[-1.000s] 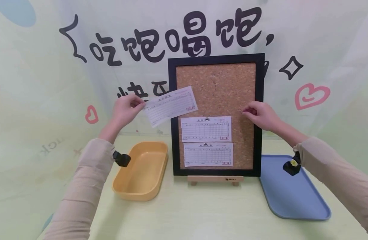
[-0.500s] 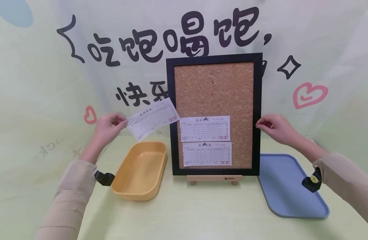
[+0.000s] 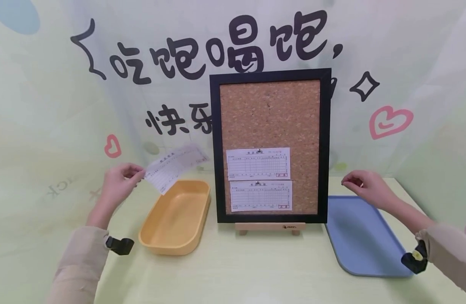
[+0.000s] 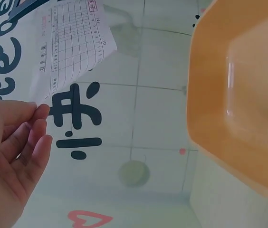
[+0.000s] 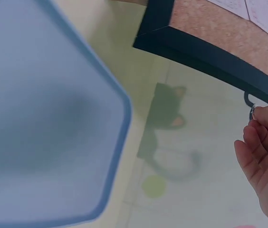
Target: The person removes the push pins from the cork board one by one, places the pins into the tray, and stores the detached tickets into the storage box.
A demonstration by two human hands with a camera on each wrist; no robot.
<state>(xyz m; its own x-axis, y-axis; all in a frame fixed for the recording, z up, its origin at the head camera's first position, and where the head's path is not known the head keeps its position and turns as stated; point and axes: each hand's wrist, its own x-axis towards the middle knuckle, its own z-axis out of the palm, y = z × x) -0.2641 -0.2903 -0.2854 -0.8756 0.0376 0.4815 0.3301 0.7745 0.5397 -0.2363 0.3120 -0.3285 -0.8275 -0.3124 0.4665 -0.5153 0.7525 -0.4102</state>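
Note:
My left hand (image 3: 120,179) pinches one corner of a printed receipt slip (image 3: 175,164), which tilts and bends in the air above the far end of a yellow tray (image 3: 145,234). In the left wrist view the slip (image 4: 74,47) sticks out past thumb and forefinger. Above a blue tray (image 3: 363,245), my right hand (image 3: 369,188) pinches a tiny shiny pushpin (image 5: 253,111), mostly hidden by the fingertips. Between the hands stands a black-framed cork board (image 3: 271,114). Two more slips are pinned on its lower half, an upper slip (image 3: 258,166) and a lower slip (image 3: 261,198).
A small wooden easel (image 3: 268,227) supports the board on the pale table (image 3: 236,266). Behind it hangs a printed cloth (image 3: 65,105) with black characters and pink hearts. The yellow tray is left of the board, the blue one right of it.
My left hand has carried the slip down and left, off the board's edge to over the yellow tray. The right hand has drawn back down and right from the cork to above the blue tray.

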